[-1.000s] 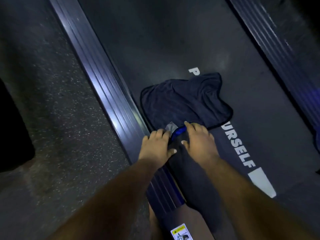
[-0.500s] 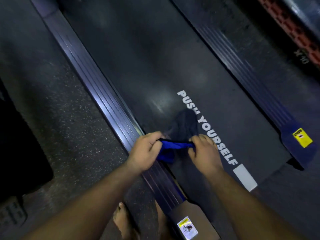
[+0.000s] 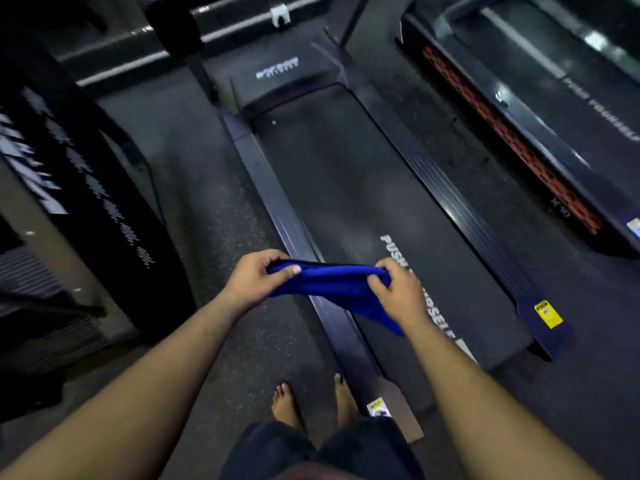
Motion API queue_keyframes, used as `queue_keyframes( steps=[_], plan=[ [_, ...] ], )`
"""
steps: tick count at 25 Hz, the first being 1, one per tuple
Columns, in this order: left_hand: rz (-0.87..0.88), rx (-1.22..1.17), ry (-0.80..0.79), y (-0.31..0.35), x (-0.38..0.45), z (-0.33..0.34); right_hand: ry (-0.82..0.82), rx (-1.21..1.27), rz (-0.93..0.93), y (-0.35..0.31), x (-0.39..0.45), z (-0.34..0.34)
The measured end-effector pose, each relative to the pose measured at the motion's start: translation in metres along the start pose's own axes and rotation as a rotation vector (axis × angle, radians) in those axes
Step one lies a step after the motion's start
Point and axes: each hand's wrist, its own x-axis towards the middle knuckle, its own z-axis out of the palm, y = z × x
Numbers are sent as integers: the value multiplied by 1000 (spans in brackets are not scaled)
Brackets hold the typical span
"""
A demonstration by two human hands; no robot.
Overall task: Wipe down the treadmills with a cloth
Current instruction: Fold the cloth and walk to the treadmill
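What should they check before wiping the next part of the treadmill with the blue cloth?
1. Left hand grips one end of the blue cloth: ok.
2. Right hand grips the other end: ok.
3. Cloth touching the treadmill belt: not ok, it is held up above the belt.
4. Belt free of things in the way: ok.
5. Bare feet off the belt, on the floor beside the left side rail: ok.
6. Belt stopped: cannot tell.
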Motion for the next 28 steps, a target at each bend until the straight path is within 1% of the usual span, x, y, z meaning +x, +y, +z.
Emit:
queue_keyframes(
  steps=[1,3,4,5,6,7,9,10,11,12,13,14,15,16,18,19,20,22,23,25,27,28],
  plan=[
    [21,-17,107,7,-15,-19,-98,-184,-96,-13,-5,-11],
    [9,-48,369,6,-31,-50,-315,-598,-231,-25,-4,-28],
    [-23,-56,488,4,-40,-64,-397,-691,-261,-33,-6,-34],
    [-54,-68,586,3,-49,-76,-439,-644,-265,-40,-6,-35],
    [-75,-86,639,-2,-55,-86,-442,-447,-235,-51,-8,-36],
    [-87,-94,658,-2,-63,-94,-411,-192,-172,-64,-9,-33],
    [-99,-35,649,-5,-76,-102,-325,240,-102,-107,-16,-16],
    [-125,-57,639,-8,-80,-98,-307,424,-38,-128,-20,-5],
    [-182,-203,651,-9,-84,-97,-279,580,47,-150,-24,11],
    [-274,-460,669,-11,-88,-100,-224,719,128,-170,-27,30],
    [-370,-715,658,-11,-92,-105,-144,808,185,-187,-31,47],
    [-420,-899,615,-11,-97,-110,-80,865,209,-201,-35,65],
    [-423,-961,543,-14,-100,-117,-57,847,183,-216,-39,83],
    [-390,-946,450,-16,-103,-124,-68,778,108,-231,-46,99],
    [-260,-852,309,-18,-109,-136,-134,558,-131,-258,-61,125],
    [-195,-808,281,-19,-110,-141,-147,438,-226,-270,-68,134],
    [-157,-786,277,-21,-111,-149,-120,318,-296,-281,-73,142],
    [-93,-751,276,-25,-113,-170,-69,175,-399,-302,-76,155],
    [-73,-743,260,-27,-114,-181,-113,155,-462,-309,-74,158],
    [-46,-748,202,-34,-112,-204,-279,190,-558,-316,-64,162],
    [-12,-657,150,-43,-103,-226,-373,263,-543,-323,-46,161],
    [4,-575,134,-48,-96,-236,-357,302,-511,-328,-35,159]
  ],
)
